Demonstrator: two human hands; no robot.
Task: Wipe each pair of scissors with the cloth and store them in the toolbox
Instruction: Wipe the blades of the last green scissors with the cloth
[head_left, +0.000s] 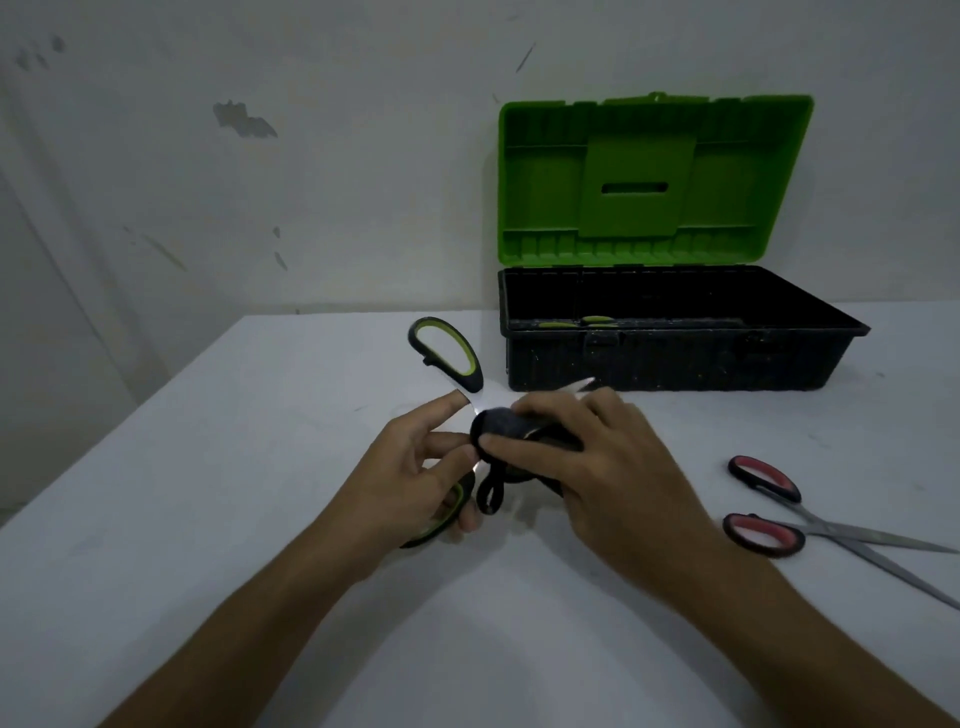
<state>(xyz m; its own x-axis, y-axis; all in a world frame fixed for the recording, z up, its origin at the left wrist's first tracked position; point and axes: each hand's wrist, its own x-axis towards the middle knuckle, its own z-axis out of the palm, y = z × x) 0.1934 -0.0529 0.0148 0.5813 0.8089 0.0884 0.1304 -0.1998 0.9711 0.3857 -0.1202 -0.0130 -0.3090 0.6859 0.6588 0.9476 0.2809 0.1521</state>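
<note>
Where right hand (587, 457) presses cloth (498, 423), scissors (447, 353) blades hidden.

A white table (260, 519) stands against a pale wall. On it sit an open toolbox (675, 358) with a green lid, at the back, and red-handled scissors (769, 519), spread open, at the right.

No text, label, brand or number could be read anywhere. The toolbox (675, 353) and its green lid (654, 176) were seen unmarked, and no print was made out on the scissors handles.
</note>
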